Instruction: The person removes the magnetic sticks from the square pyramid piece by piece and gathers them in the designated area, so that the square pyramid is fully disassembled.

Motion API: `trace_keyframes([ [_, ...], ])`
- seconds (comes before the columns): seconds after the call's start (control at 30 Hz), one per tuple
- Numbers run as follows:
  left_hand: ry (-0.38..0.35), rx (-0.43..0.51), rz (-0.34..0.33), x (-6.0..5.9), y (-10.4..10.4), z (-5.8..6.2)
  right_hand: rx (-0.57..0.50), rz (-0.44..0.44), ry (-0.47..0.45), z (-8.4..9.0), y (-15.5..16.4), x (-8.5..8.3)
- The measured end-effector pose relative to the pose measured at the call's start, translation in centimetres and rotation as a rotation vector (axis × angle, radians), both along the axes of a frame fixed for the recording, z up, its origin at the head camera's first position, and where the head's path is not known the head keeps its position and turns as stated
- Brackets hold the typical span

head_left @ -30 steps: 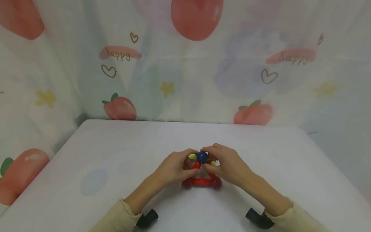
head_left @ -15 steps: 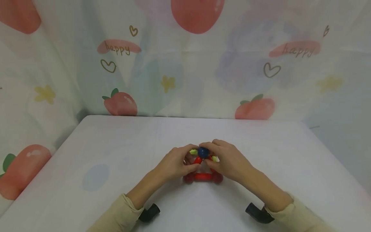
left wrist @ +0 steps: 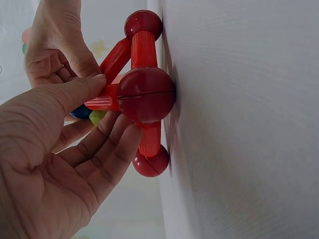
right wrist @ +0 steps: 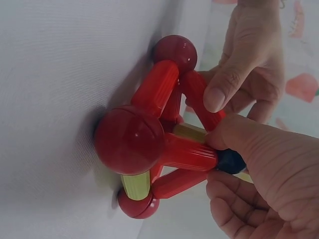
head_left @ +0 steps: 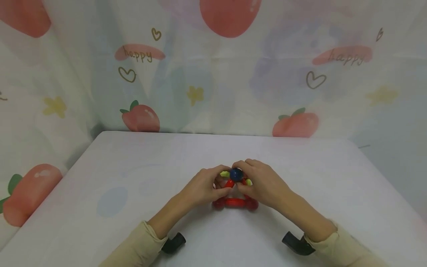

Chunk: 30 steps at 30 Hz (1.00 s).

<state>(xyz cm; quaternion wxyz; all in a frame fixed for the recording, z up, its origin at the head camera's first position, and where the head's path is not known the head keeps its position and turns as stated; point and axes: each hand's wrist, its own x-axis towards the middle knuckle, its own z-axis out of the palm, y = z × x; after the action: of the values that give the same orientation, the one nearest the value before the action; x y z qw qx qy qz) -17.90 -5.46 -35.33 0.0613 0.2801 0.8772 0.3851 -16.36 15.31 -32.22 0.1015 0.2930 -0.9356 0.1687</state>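
- Head view: a small pyramid of red rods [head_left: 233, 202] and red balls stands at the lower centre of the frame on the white bench [head_left: 133, 167]. At its top sits a blue ball [head_left: 236, 174]. The left hand [head_left: 203, 189] and the right hand [head_left: 263, 185] close in on that top from both sides, fingers narrow and curled around the upper rods. If either hand presses down unevenly, I judge the rods could slip off the top joint and the frame could fold flat.
- Left wrist view: the left hand [left wrist: 55, 149] fills the lower left of the frame, its thumb [left wrist: 75, 92] pressing on a red rod [left wrist: 107, 103] while the other fingers sit under it, so it pinches that rod. A big red ball [left wrist: 145, 94] at mid frame touches the bench [left wrist: 239, 124]. A hard squeeze here could pull this rod away from the ball.
- Right wrist view: the right hand [right wrist: 264, 179] at the lower right grips the blue ball [right wrist: 230, 161] with its fingers curled about it. A yellow-green rod [right wrist: 136, 185] lies low in the frame by the bench [right wrist: 50, 74]. The ball is mostly hidden, so its seat on the rods cannot be told; lifting or twisting it could break several joints at once, and a loose ball may roll off.
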Motion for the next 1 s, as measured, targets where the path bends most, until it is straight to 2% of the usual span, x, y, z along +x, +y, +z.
trace_keyframes([
  [0.33,-0.017,-0.003,0.0,0.21,0.06,0.21,-0.075,-0.007,-0.064,-0.46,0.24,-0.06],
  [0.6,-0.021,-0.016,0.003,0.26,0.11,0.18,-0.128,0.005,-0.074,-0.8,0.5,-0.15],
  [0.8,-0.038,-0.03,-0.011,0.27,0.07,0.1,-0.174,0.012,-0.095,-0.85,0.68,-0.09],
  [1.0,-0.024,-0.028,-0.027,0.26,-0.06,0.09,-0.2,0.03,-0.093,-0.99,0.76,-0.19],
])
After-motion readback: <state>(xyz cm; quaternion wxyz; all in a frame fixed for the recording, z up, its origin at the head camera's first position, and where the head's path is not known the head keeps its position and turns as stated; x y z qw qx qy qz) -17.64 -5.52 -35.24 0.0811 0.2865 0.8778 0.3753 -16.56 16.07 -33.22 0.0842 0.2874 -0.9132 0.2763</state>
